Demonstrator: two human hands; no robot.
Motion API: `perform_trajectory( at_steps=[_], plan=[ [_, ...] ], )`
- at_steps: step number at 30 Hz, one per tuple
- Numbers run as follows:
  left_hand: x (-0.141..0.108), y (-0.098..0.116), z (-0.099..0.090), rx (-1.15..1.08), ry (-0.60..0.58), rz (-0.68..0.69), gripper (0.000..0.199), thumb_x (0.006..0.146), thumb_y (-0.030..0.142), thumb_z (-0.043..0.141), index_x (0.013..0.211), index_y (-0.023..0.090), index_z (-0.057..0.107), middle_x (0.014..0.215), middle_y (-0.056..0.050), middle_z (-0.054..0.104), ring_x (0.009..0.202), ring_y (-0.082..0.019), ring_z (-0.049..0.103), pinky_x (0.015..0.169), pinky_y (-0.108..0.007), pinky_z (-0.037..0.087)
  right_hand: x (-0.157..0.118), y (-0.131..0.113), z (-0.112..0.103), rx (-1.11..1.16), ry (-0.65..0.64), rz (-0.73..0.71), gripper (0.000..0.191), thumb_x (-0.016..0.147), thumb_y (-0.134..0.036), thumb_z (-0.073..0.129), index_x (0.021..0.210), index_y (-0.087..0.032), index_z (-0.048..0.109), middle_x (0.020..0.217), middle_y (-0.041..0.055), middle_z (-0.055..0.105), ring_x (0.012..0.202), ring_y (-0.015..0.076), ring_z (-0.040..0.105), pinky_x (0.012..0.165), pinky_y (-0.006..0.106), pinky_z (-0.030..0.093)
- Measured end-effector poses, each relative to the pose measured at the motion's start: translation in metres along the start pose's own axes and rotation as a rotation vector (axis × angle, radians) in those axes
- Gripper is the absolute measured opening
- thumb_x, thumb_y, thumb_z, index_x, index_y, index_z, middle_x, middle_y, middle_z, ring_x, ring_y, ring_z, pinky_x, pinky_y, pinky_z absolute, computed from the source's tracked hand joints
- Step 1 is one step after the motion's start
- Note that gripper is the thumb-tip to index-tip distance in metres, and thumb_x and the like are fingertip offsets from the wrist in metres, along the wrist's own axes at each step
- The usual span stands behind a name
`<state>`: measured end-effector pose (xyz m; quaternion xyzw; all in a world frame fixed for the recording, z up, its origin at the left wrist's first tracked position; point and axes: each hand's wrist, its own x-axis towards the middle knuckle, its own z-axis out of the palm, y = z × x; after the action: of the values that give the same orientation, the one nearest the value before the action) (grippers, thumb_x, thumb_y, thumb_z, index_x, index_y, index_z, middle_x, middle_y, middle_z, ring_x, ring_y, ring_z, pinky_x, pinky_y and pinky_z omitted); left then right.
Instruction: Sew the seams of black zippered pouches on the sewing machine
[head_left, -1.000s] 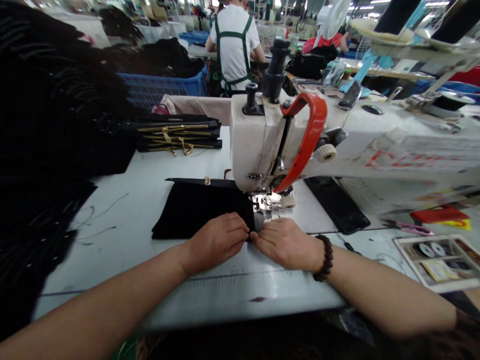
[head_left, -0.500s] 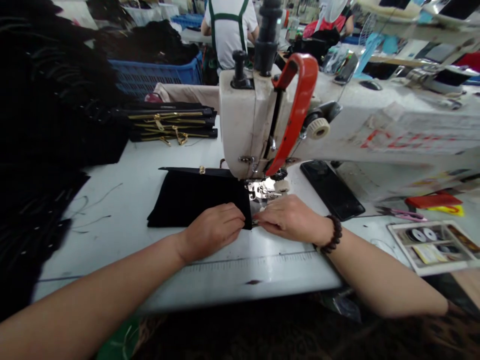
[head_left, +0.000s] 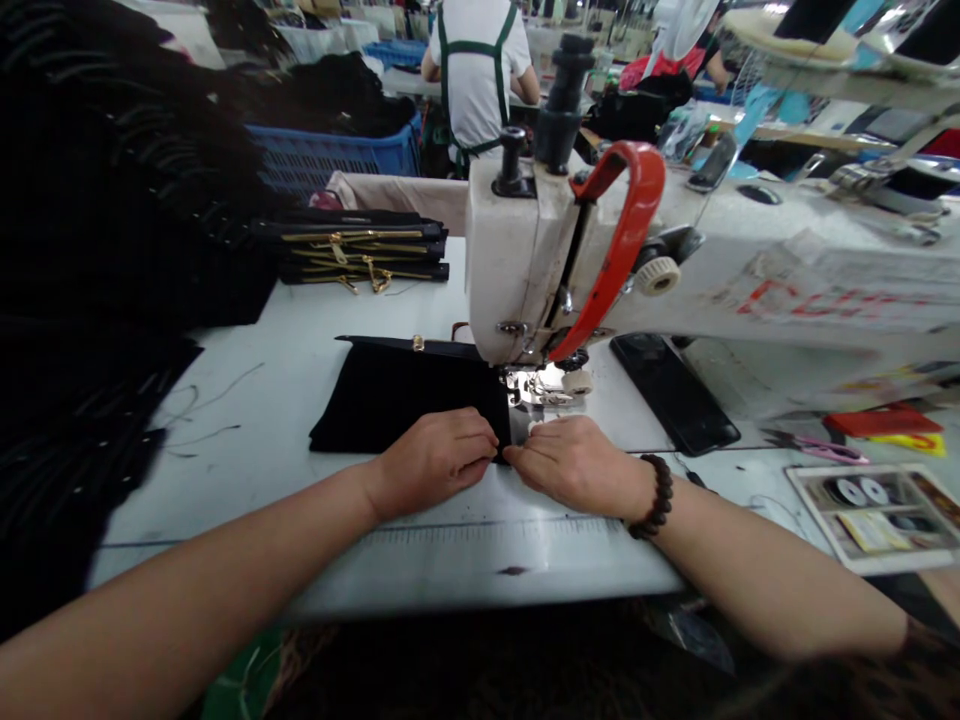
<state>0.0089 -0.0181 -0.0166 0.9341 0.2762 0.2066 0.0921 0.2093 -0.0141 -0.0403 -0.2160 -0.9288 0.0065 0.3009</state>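
Observation:
A black fabric piece (head_left: 405,395) lies flat on the sewing table, its right edge by the lit presser foot (head_left: 544,385) of the sewing machine (head_left: 517,260). A dark strip with a gold zipper pull (head_left: 418,343) runs along its far edge. My left hand (head_left: 439,460) rests at the piece's near right corner, fingers closed on the fabric. Close beside it, my right hand (head_left: 577,465) pinches the same corner with thumb and fingertips. The exact grip under the fingers is partly hidden.
Behind the piece lies a stack of black zippered pieces (head_left: 367,250). A large dark pile (head_left: 127,250) fills the left side. Right of the needle are a phone (head_left: 675,390), pink-handled snippers (head_left: 825,450) and a bobbin tray (head_left: 874,520). A person (head_left: 476,80) works beyond a blue crate (head_left: 337,155).
My right hand has moved to the fabric's near right corner, closing the small gap to my left hand. The whole view has shifted slightly; the fabric stays about in place.

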Motion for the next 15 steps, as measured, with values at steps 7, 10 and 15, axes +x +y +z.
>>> perform_trajectory(
  at_steps=[7,10,15],
  plan=[
    [0.0004,0.0015,0.0015,0.095,-0.035,0.066,0.007,0.072,0.018,0.055,0.076,0.014,0.059,0.08,0.002,0.058,0.079,-0.006,0.049,0.072,-0.02,0.046,0.0017,-0.0025,0.0064,0.138,-0.015,0.04,0.016,0.073,-0.021,0.048,0.061,-0.012,0.053,0.056,-0.0017,0.047,0.062,0.0017,0.024,0.062,0.016,0.012],
    [-0.0011,0.003,0.0006,0.116,-0.039,0.091,0.007,0.073,0.018,0.055,0.076,0.013,0.06,0.08,0.002,0.058,0.08,-0.006,0.05,0.073,-0.021,0.046,0.0004,-0.0015,0.0047,0.234,-0.194,0.068,0.022,0.078,-0.022,0.04,0.065,-0.011,0.053,0.058,-0.0013,0.047,0.057,0.0021,0.012,0.061,0.017,0.007],
    [-0.0018,0.004,-0.0063,0.155,-0.07,0.118,0.012,0.073,0.017,0.054,0.083,0.013,0.06,0.089,0.002,0.059,0.088,-0.007,0.05,0.08,-0.021,0.049,-0.0038,-0.0003,0.0015,0.244,-0.39,0.084,0.027,0.083,-0.026,0.029,0.078,-0.012,0.052,0.061,-0.0041,0.049,0.062,0.0026,-0.012,0.062,0.018,0.001]
  ],
)
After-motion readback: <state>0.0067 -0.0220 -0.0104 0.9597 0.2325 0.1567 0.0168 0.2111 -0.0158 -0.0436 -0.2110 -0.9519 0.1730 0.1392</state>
